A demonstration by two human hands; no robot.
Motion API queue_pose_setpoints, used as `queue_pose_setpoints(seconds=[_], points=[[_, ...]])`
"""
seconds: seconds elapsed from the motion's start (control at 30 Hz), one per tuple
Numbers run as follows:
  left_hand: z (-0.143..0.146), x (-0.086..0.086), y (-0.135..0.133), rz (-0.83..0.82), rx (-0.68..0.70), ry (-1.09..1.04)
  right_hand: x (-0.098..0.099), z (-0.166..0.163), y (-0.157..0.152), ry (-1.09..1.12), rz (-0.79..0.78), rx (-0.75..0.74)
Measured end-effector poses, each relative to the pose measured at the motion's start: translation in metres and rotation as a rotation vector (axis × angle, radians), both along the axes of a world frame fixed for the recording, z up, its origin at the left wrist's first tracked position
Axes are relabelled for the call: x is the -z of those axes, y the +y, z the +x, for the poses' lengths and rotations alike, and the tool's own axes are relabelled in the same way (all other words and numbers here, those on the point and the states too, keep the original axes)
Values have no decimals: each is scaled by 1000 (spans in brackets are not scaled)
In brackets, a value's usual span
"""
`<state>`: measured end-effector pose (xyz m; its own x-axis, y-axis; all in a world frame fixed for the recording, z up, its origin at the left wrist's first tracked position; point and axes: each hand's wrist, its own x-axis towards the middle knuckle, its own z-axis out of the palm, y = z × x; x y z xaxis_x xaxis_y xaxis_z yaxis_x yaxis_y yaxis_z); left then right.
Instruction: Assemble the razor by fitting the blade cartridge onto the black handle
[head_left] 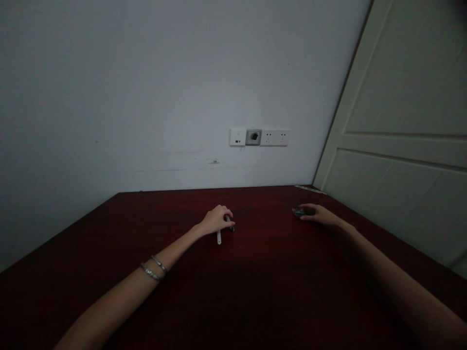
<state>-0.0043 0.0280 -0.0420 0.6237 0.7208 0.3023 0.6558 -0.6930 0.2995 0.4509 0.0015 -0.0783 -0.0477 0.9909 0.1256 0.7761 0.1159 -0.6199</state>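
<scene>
My left hand (218, 219) is at the middle of the dark red table (233, 282), its fingers closed round a small dark object (229, 222) whose kind I cannot make out. Under that hand a slim white stick-like handle (219, 237) pokes out toward me, with what looks like a hole at its end; the rest of it is hidden. Over on the right, my right hand (316, 214) grips a small, shiny, dark greenish item (298, 212) between thumb and fingers, low at the tabletop. Its kind is too small and dim to tell.
A pale wall (164, 97) rises behind the table, with a row of sockets (275, 137) and a grey switch plate (253, 137). At the right leans a cream panelled door (401, 121). A thin pale strip (310, 189) lies at the table's far right corner.
</scene>
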Motion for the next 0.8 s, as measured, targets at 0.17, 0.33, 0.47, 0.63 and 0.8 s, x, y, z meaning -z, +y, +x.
queue_pose_setpoints(seconds=[0.17, 0.33, 0.47, 0.63, 0.8], points=[[6, -1, -9, 68, 80, 124, -3, -51, 14, -29, 123, -47], [5, 1, -10, 83, 145, 155, -9, -120, 30, -10, 175, -223], [1, 3, -14, 110, 181, 197, -14, -167, 33, -16, 208, -328], [-2, 5, -15, 124, 192, 225, -13, -200, 37, -52, 198, -379], [-3, 4, -15, 144, 219, 224, -6, -213, 44, -64, 235, -408]])
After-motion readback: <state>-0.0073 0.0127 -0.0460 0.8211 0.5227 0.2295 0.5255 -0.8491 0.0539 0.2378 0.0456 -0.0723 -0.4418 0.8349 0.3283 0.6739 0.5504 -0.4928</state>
